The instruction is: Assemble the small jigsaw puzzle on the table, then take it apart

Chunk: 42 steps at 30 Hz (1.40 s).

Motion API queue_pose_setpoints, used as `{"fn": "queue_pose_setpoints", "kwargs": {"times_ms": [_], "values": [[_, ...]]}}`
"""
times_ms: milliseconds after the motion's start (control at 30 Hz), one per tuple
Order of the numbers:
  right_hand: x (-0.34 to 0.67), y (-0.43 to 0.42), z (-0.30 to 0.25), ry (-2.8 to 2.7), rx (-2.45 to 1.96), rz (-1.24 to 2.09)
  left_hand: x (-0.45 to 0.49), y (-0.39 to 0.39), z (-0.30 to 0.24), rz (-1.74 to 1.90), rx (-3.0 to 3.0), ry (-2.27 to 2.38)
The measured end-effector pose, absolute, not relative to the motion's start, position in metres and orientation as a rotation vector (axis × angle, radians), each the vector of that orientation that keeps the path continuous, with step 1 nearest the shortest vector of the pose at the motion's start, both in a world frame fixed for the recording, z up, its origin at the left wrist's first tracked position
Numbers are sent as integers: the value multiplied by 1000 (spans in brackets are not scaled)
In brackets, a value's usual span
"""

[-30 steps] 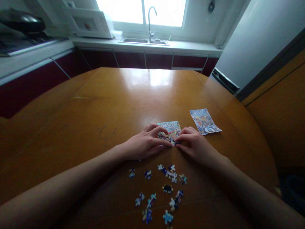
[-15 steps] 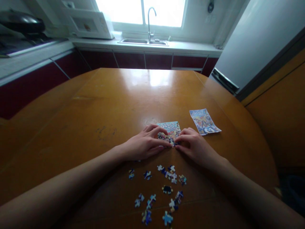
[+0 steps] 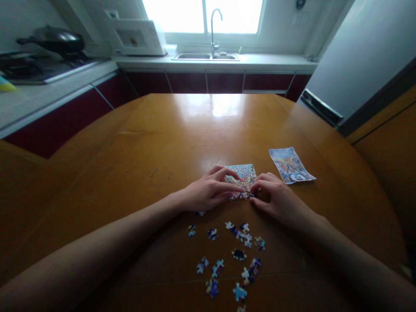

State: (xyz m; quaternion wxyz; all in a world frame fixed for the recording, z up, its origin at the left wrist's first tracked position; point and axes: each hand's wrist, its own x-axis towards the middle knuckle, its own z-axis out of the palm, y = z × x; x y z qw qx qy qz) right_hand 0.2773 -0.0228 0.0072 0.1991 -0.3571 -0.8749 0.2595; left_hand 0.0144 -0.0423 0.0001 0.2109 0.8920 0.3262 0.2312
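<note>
A small, partly assembled colourful jigsaw (image 3: 242,175) lies on the wooden table (image 3: 162,143). My left hand (image 3: 208,194) rests on its left side, fingers stretched flat over the pieces. At the jigsaw's lower right edge my right hand (image 3: 276,197) has its fingertips pinched together on a small piece I cannot see clearly. Several loose puzzle pieces (image 3: 238,242) are scattered on the table nearer to me, below both hands.
A printed picture card (image 3: 290,164) lies to the right of the jigsaw. Beyond the table runs a kitchen counter with a sink and tap (image 3: 212,47), a microwave (image 3: 138,37) and a pan (image 3: 58,41) on a stove. A fridge (image 3: 357,56) stands at right.
The camera has turned slightly left, so everything sits a little further right in view. Both hands stay on the jigsaw; the right fingertips have curled tighter at its lower edge.
</note>
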Motion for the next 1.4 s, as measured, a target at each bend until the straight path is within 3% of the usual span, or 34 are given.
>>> {"fn": "queue_pose_setpoints", "kwargs": {"times_ms": [367,1100,1400], "values": [[255,-51,12,-2429,-820,809,9,-26,-6,1178,1824,1098],[150,-94,10,-2729,-940,385,10,-26,-3,1192,1667,1205],[147,-92,13,-2763,-873,495,7,-24,-6,1186,1663,1207]]}}
